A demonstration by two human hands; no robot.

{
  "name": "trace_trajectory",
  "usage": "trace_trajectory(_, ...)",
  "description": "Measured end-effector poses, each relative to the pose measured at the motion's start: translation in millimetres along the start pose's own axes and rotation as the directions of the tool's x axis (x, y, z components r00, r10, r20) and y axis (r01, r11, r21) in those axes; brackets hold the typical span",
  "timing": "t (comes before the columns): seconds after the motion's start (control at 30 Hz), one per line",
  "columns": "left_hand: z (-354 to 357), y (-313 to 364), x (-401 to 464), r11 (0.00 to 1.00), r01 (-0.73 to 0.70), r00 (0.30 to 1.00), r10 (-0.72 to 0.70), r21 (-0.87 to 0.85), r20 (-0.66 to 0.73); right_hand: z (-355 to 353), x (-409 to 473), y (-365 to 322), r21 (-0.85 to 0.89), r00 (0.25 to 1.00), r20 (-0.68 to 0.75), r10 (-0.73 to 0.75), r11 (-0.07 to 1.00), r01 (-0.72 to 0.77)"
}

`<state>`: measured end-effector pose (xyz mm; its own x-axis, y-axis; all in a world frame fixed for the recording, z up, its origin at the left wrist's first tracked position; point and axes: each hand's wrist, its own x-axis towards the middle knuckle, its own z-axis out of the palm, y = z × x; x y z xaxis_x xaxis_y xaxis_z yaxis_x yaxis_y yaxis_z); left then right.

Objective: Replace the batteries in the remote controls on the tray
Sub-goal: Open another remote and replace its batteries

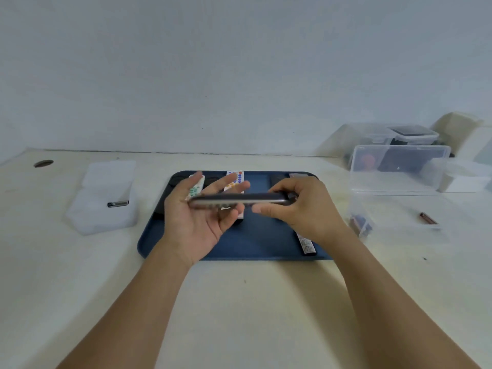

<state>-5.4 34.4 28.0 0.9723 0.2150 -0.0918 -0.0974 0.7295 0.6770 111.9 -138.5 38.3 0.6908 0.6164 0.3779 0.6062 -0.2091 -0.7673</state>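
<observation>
- Right now a dark remote point(239, 200) is held level above the blue tray point(255, 243), blurred.
- Right hand point(300, 206) curls its fingers round the remote's right end.
- Left hand point(199, 217) lies palm-up beneath the other end, fingers straight and spread.
- More remotes lie on the tray, among them a white remote point(235, 179).

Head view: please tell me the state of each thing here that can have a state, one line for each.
dark remote: lifted above the tray, lying level, blurred.
left hand: palm up, fingers spread under the remote.
right hand: grips the remote's right end.
blue tray: flat on the table, remotes lying on it.
white remote: on the tray, buttons up.
clear box: open, no lid on it.
small lidded container: closed.
</observation>
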Motion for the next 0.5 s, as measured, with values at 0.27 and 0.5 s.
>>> trace_trajectory(0.27, 18.2, -22.5, 16.8, 0.915, -0.148, 0.917, 0.269, 0.375, -0.295, 51.2, -16.9, -21.0, -0.39, 0.958, -0.152, -0.241, 0.906, 0.166)
trace_trajectory(0.5, 8.5, -15.1, 9.6, 1.0, 0.004, 0.98, -0.003, 0.005, -0.201, 40.8, -23.5, -41.4, 0.124, 0.966, -0.197, -0.166, 0.973, 0.193)
